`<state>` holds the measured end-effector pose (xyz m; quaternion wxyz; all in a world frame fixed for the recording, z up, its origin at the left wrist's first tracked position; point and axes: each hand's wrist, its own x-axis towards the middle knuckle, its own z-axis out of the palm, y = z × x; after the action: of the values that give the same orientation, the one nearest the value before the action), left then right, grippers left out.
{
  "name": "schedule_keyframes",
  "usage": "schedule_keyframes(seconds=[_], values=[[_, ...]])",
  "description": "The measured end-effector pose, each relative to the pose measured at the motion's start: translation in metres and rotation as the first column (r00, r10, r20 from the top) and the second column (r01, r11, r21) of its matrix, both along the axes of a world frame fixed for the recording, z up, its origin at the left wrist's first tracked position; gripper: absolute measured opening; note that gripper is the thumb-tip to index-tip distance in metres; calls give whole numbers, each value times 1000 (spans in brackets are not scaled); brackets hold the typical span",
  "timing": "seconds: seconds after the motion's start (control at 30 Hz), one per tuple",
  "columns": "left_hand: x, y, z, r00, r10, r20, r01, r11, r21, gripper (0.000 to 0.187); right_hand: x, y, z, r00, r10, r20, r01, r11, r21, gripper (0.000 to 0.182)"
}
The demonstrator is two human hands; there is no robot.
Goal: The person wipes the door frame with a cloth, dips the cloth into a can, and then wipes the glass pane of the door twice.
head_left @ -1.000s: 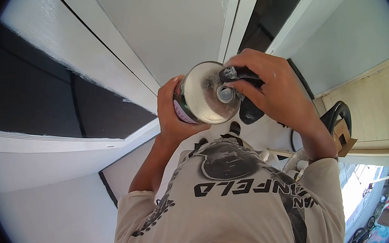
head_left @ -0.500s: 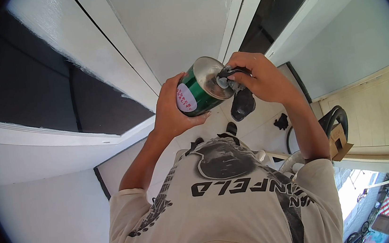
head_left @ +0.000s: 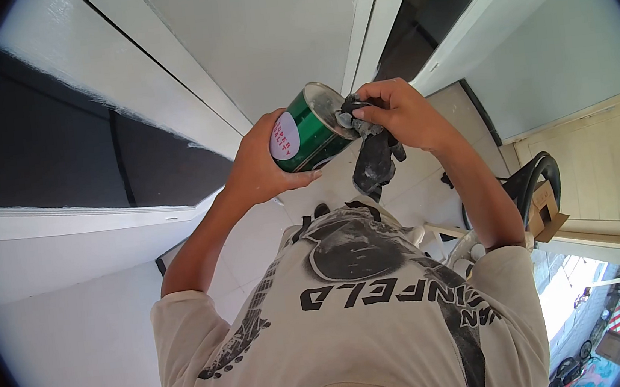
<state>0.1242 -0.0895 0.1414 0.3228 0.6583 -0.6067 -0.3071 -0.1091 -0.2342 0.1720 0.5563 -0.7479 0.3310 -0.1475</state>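
A green metal can (head_left: pixel 313 134) with a round white label is tilted in my left hand (head_left: pixel 257 157), whose fingers wrap round its side and bottom. The can's open end faces up and to the right, and its inside looks greyish. My right hand (head_left: pixel 401 114) pinches a crumpled black and grey glove-like cloth (head_left: pixel 373 165) at the can's rim. The cloth hangs down below that hand, in front of the floor.
A white-framed door panel (head_left: pixel 263 32) stands ahead, with dark panes (head_left: pixel 62 136) at left and upper right. At right are a black curved tube-like object (head_left: pixel 547 168), a cardboard box (head_left: pixel 546 214) and a pale yellow door (head_left: pixel 595 171).
The can and both hands have shifted slightly left. The black cloth has moved left with my right hand and hangs longer, more of it unfolded.
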Motion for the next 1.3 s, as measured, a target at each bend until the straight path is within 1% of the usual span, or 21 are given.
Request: schedule_keyframes(seconds=[0.07, 0.13, 0.2, 0.23, 0.3, 0.37, 0.5, 0.57, 0.63, 0.67, 0.7, 0.8, 0.9, 0.97, 1.1, 1.17, 1.3], values=[[2, -2, 0, 1000, -9, -12, 10, 999, 44, 101, 1, -1, -4, 1000, -8, 9, 8, 1000, 26, 10], [2, -5, 5, 1000, -15, -18, 16, 997, 71, 101, 0, -3, -8, 1000, -18, 17, 17, 998, 53, 10], [3, -6, 6, 999, -19, -28, 21, 995, 99, 101, -1, -5, -15, 999, -22, 26, 17, 985, 171, 10], [4, -6, 6, 1000, -23, -12, 24, 993, 119, 102, -1, -5, -19, 999, -24, 26, 19, 985, 174, 10], [5, -8, 7, 1000, -28, 6, 27, 989, 143, 102, 0, -4, -27, 994, -58, 88, 32, 962, 272, 10], [5, -10, 11, 998, -23, 53, 14, 986, 169, 100, -1, -6, -35, 994, -60, 88, 32, 958, 286, 9], [3, -16, 21, 999, -23, 45, 12, 970, 241, 101, -2, -9, -51, 994, -60, 93, 28, 947, 319, 9], [5, -18, 21, 995, -40, 88, 14, 961, 278, 101, -3, -10, -55, 993, -60, 102, 22, 939, 343, 8], [4, -21, 26, 995, -51, 88, 23, 954, 297, 101, -4, -9, -57, 992, -61, 110, 17, 931, 365, 8], [5, -22, 27, 994, -61, 86, 31, 949, 313, 101, -2, -6, -58, 987, -93, 130, 36, 922, 386, 10], [5, -23, 26, 994, -66, 89, 35, 948, 317, 101, -2, -5, -58, 981, -125, 150, 54, 912, 406, 12], [8, -24, 23, 990, -64, 124, 22, 949, 315, 100, -1, -6, -71, 977, -128, 172, 45, 907, 419, 12], [6, -27, 27, 983, -80, 166, 19, 940, 340, 100, -1, -3, -70, 975, -150, 162, 60, 887, 458, 12], [4, -28, 32, 990, -75, 116, 27, 928, 372, 100, -1, -4, -76, 974, -149, 171, 57, 890, 453, 12], [3, -29, 32, 987, -77, 138, 17, 922, 387, 100, -2, -6, -77, 980, -115, 160, 34, 900, 434, 13], [1, -29, 36, 995, -58, 85, 18, 910, 415, 100, -2, -6, -78, 979, -124, 161, 41, 898, 439, 13], [3, -27, 27, 993, -66, 96, 27, 932, 362, 101, -2, -5, -74, 973, -164, 161, 71, 882, 466, 12]])
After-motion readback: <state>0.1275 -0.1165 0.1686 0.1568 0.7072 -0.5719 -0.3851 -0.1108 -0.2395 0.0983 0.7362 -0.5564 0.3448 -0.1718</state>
